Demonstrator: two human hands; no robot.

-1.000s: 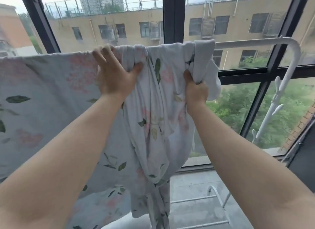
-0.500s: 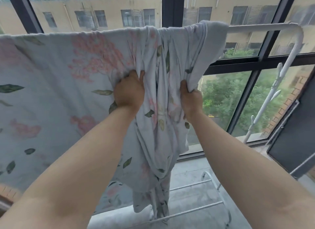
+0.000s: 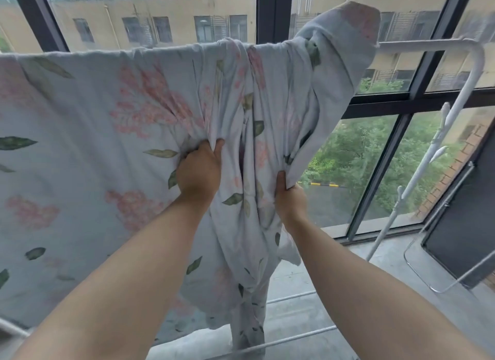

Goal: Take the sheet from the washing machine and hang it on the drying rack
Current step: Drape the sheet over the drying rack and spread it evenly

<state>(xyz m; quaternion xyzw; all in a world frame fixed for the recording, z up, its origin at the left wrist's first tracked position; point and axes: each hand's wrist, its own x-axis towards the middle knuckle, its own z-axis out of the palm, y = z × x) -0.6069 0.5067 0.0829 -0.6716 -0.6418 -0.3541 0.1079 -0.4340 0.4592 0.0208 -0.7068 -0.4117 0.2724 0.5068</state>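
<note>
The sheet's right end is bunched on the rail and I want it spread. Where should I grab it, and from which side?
Probably the pale doubled-over flap of the sheet, near its top, pinched from the right. It lies folded over the drying rack's top rail, which runs bare to its right, so drawing it that way should unfold it.

Both hands, left hand [image 3: 199,172] and right hand [image 3: 290,196], grip the sheet [image 3: 107,118], apparently draped over the drying rack [image 3: 428,44].
</note>
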